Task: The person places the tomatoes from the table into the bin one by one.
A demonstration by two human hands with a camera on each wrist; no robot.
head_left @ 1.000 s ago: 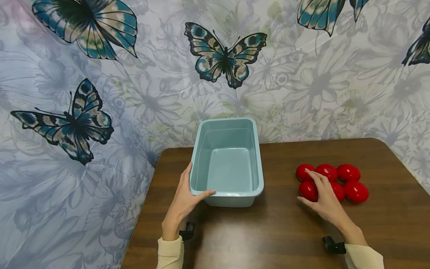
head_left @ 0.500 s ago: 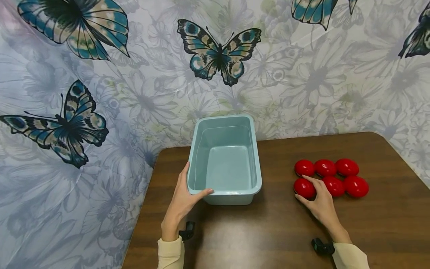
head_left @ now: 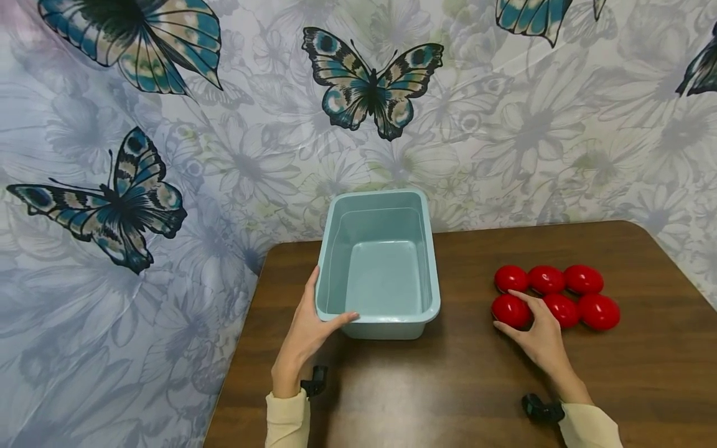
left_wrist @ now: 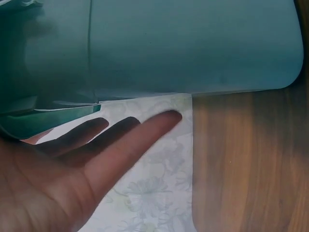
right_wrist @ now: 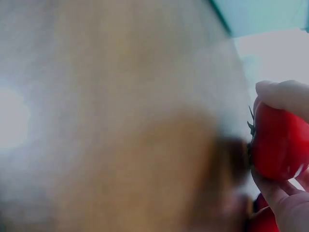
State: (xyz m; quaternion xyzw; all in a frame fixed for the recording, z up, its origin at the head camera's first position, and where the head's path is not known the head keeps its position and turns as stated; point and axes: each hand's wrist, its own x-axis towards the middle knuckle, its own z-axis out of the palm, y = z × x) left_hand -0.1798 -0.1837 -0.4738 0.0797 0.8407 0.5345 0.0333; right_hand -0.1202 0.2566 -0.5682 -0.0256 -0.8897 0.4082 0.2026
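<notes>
Butterfly backdrop at top, table with slanting edge at right, centre bin touched by straight-fingered left hand, tomato pinched by right hand, lower right.

Passage: between tub and tomatoes | obstacle: the tub (high-walled)
</notes>
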